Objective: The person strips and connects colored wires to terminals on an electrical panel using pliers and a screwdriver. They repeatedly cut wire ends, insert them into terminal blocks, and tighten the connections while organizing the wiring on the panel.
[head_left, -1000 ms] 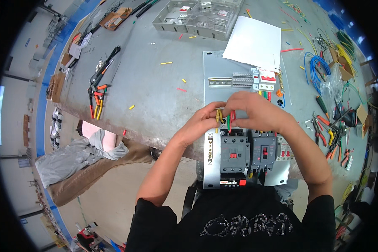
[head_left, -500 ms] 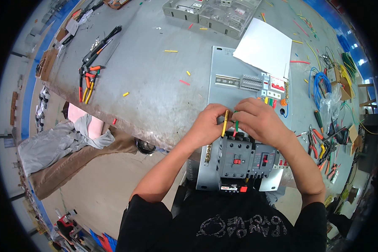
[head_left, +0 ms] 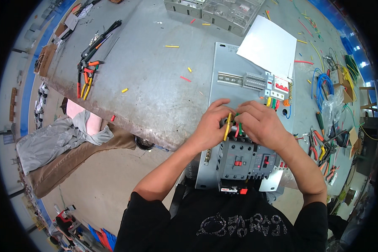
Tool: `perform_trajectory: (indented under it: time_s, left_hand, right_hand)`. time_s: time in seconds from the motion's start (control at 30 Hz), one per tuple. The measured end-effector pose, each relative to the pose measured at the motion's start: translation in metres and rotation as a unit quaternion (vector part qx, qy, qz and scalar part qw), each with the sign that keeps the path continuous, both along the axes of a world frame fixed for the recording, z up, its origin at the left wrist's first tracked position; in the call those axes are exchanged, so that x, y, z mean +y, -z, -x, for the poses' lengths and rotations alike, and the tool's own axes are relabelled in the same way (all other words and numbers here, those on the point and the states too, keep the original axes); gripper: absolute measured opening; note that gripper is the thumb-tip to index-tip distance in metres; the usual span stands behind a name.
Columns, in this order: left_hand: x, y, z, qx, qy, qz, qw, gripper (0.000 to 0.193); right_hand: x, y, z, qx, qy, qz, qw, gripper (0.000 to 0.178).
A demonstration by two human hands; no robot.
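Note:
Both my hands meet over the upper end of a grey contactor (head_left: 237, 161) with a red centre piece. A short yellow wire (head_left: 227, 127) stands up from it, lying against the curled fingertips of my left hand (head_left: 212, 127). Its index finger is lifted; what its thumb and fingers pinch is hidden. Close by, my right hand (head_left: 262, 125) has its fingers closed at the top of a short green wire (head_left: 240, 130). A red wire (head_left: 237, 131) rises beside the green one. The contactor sits on a grey metal mounting plate (head_left: 223, 59), next to a second grey device (head_left: 264, 161).
Higher on the plate are a terminal block (head_left: 255, 81), a white breaker (head_left: 280, 85) and a white sheet (head_left: 269, 46). Pliers (head_left: 87, 82) lie left, more hand tools (head_left: 321, 145) right. Blue wire coils (head_left: 323, 86) and wire scraps (head_left: 172, 46) lie on the table.
My left index finger has lifted and straightened a little. My right hand keeps its place at the green wire. The whole view has shifted slightly.

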State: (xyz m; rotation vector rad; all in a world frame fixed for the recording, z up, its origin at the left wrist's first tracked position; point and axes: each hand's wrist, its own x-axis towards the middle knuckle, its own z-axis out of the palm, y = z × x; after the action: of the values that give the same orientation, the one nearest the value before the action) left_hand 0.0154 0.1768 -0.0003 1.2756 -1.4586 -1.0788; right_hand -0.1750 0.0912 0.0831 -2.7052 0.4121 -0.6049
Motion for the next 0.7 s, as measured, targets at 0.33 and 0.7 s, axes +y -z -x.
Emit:
perform_trajectory:
  time_s: [0.33,0.7]
  left_hand:
    - [-0.001,0.009,-0.002,0.007,0.023,0.037,0.999,0.022]
    - [-0.001,-0.003,-0.014,0.031,0.039,0.004,0.999,0.020]
  right_hand:
    - [-0.014,0.003,-0.003,0.080,0.104,-0.196,0.972,0.017]
    - [-0.035,-0.016,-0.009,0.107,0.065,-0.281,0.952,0.018]
